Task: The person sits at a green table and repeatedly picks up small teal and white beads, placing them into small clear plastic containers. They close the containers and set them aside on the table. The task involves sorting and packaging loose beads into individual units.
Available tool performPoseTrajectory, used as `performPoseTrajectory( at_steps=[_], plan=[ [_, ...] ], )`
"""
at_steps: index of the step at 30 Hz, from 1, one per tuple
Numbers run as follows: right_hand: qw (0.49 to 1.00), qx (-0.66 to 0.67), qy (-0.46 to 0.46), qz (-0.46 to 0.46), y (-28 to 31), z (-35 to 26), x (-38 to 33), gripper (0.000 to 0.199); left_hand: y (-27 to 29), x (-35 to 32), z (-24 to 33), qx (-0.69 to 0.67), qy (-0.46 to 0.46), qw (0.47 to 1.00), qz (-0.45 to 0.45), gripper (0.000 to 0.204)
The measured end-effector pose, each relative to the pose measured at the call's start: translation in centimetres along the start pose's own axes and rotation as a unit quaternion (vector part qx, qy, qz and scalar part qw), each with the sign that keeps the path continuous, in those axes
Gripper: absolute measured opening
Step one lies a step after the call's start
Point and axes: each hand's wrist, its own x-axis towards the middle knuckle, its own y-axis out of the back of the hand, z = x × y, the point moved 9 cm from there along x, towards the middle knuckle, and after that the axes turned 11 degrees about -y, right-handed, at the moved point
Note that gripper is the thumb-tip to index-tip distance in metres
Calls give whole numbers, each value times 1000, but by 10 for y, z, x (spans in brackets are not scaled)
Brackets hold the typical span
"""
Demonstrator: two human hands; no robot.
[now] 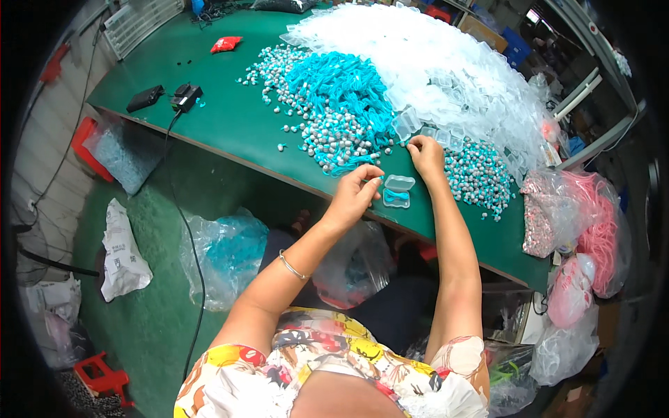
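My left hand (357, 189) hovers over the green table (230, 118) with thumb and fingers pinched together; whether it holds a small piece I cannot tell. Right beside it lies a small clear plastic case (398, 191), open, with a blue piece inside. My right hand (426, 155) rests fingers-down at the edge of a heap of blue corded earplugs with grey tips (341, 104), touching the pieces there. A big pile of empty clear cases (432, 63) spreads behind.
More blue and grey earplugs (481, 177) lie right of my right hand. Bags of pink items (578, 216) sit at the table's right end. A black adapter and cable (182, 97) and a red packet (226, 44) lie far left. Plastic bags (226, 254) stand on the floor.
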Motion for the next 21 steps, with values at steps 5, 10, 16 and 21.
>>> performPoseTrajectory(
  at_steps=[5, 10, 16, 21],
  plan=[
    [974, 225, -31, -7, 24, 26, -35, 10, -6, -4, 1, 103, -29, 994, -25, 12],
    [970, 243, -3, 12, 69, 2, -119, 9, -24, -12, 32, 276, -165, 946, -51, 8],
    [989, 69, 123, 39, 65, -43, -154, 11, -37, -17, 44, 396, -256, 880, -59, 9],
    [985, 2, 163, 64, 61, -60, -155, 12, -41, -18, 46, 428, -286, 856, -45, 9]
  ],
)
